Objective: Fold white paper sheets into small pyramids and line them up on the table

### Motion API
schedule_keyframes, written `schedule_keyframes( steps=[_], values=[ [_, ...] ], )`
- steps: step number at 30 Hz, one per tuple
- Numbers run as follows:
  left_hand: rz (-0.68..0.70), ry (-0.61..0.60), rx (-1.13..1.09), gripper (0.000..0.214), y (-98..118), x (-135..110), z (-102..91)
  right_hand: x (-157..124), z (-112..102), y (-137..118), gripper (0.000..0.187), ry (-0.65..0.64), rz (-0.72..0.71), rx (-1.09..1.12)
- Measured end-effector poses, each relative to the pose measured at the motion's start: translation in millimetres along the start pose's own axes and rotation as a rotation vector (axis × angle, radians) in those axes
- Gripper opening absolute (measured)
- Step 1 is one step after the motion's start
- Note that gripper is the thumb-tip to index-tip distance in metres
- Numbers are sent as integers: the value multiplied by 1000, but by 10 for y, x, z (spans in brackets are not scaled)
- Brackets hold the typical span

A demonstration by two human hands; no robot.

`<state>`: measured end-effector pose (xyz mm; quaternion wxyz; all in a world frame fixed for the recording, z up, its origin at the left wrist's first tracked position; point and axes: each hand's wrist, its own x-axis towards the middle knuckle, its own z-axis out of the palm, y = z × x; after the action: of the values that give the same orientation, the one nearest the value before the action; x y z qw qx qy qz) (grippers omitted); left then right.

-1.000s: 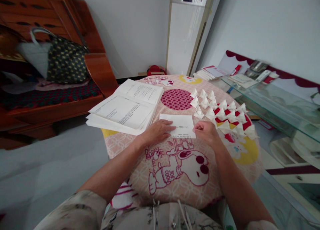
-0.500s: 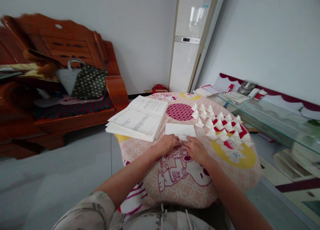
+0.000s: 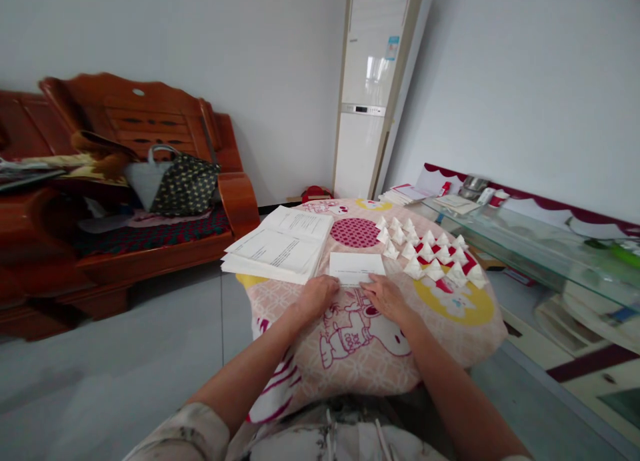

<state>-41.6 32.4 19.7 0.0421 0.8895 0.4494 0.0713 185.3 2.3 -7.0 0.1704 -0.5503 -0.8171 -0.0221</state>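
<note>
A small white sheet of paper [image 3: 357, 266] lies flat on a round table covered by a pink cartoon-dog cloth [image 3: 370, 354]. My left hand [image 3: 318, 294] rests at the sheet's near left corner, knuckles up and fingers curled onto its edge. My right hand [image 3: 386, 296] lies just right of it, fingers stretched flat and pressing the sheet's near edge. Several small folded white paper pieces [image 3: 431, 254] stand in rows to the right of the sheet. A thick stack of printed pages [image 3: 279, 246] sits to its left.
A wooden bench [image 3: 125, 201] with a dark patterned bag [image 3: 184, 185] stands at the left. A tall white air conditioner [image 3: 369, 101] fills the far corner. A glass-topped low table [image 3: 540, 237] with papers and small items runs along the right wall. Grey floor lies left of the table.
The view has tilted up and back, so the table looks smaller and lower. Both hands have slid together along the sheet's near edge; the right hand came in from the sheet's right side.
</note>
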Motion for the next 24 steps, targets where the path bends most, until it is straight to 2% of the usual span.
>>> schedule_keyframes(
  steps=[7,10,12,14,17,19,22,24],
  values=[
    [-116,34,-8,28,-106,-183,1,-20,-26,-33,31,16,39,31],
    [-160,24,33,28,-111,-196,-28,-21,-26,-46,29,45,40,39],
    [-189,65,36,28,-97,-170,-63,-17,-22,-50,28,63,45,51],
    [-130,174,-5,25,-68,-112,-100,-12,-21,-52,28,72,50,70],
    [77,317,-46,30,-4,25,-126,-12,-28,-56,29,78,56,89],
    [129,291,-26,30,40,129,-108,-16,-28,-60,29,77,60,97],
    [137,147,10,24,89,262,-33,-16,-1,-45,28,90,73,127],
    [144,86,34,20,97,315,29,-6,27,-1,27,158,115,158]
  ],
)
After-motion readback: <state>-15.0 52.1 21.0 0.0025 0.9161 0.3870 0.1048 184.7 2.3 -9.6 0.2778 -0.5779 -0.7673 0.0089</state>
